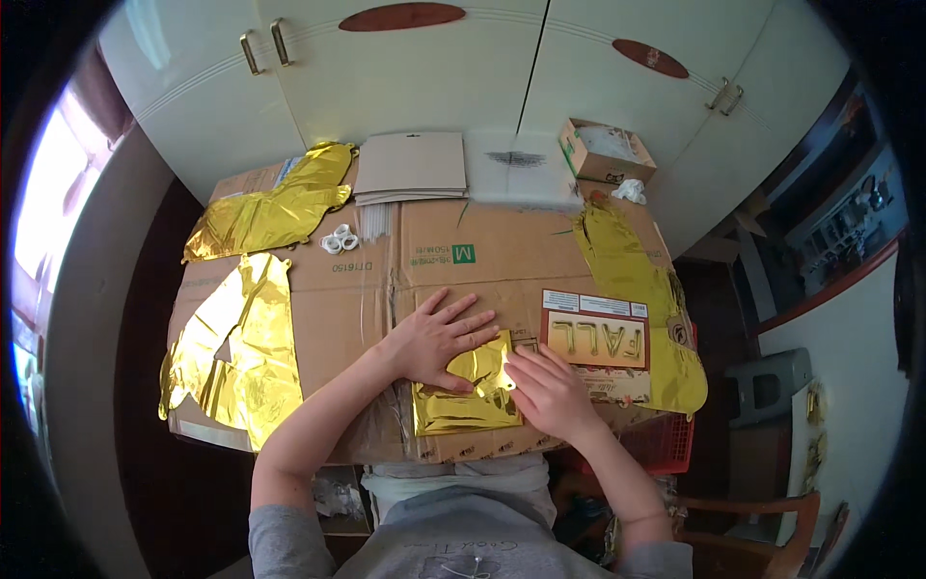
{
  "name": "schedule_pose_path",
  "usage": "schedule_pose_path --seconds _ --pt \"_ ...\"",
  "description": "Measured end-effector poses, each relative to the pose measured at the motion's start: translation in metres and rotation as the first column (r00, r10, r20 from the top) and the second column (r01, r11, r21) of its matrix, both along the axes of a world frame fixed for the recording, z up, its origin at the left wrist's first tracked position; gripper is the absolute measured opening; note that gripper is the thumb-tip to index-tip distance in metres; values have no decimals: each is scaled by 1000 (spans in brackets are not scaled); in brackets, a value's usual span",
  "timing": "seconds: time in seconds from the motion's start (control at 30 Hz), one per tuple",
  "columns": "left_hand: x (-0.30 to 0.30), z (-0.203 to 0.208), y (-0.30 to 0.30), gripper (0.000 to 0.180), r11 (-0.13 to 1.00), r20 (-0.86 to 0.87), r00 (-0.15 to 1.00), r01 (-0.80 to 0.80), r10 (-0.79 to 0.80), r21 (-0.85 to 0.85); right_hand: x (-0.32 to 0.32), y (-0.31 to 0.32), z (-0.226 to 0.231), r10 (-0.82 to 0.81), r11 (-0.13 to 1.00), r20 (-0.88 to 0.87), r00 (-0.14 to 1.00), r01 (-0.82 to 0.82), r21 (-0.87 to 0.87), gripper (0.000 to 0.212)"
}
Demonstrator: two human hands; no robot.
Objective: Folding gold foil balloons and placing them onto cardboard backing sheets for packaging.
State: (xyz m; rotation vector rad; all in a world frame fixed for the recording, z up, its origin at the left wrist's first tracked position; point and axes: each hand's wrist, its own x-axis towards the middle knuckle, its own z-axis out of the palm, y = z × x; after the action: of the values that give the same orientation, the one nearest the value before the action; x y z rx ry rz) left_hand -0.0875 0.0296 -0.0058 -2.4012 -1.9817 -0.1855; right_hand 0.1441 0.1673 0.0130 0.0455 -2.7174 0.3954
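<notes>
A folded gold foil balloon (463, 409) lies on the cardboard near the table's front edge. My left hand (431, 344) is pressed flat over its upper left part, fingers spread. At its right side, my right hand (552, 394) has its fingers closed on the foil's edge; the fingertips are partly hidden. Just beyond the right hand is a printed card (596, 340) picturing balloon letters. Flat, uninflated gold foil letter balloons lie around: an A-shaped one (267, 333) at the left, another (280, 214) at the far left, and a long one (632, 253) at the right.
Flattened cardboard (338, 294) covers the table. At the back are stacked grey-brown cards (410, 166), a clear plastic sheet (526, 179), a small open box (606, 152) and crumpled white plastic (630, 190). White ribbon rolls (340, 239) sit left of centre. White cabinets (415, 77) stand behind.
</notes>
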Motion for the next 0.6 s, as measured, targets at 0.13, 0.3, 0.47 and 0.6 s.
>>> schedule_pose_path --seconds 0.13,0.3,0.47,0.6 --pt "0 0 2 95 1000 -7 1000 -5 5 -14 -26 7 -21 61 991 28 998 -64 120 39" --pt "2 0 -1 97 1000 4 1000 -21 21 -6 -19 16 -23 130 976 95 987 -144 162 54" --pt "33 20 -46 92 993 95 995 11 0 -114 -1 5 5 165 966 341 925 -222 135 92" --pt "60 31 -99 95 959 117 993 34 -1 -283 22 -6 15 191 920 508 840 -335 206 101"
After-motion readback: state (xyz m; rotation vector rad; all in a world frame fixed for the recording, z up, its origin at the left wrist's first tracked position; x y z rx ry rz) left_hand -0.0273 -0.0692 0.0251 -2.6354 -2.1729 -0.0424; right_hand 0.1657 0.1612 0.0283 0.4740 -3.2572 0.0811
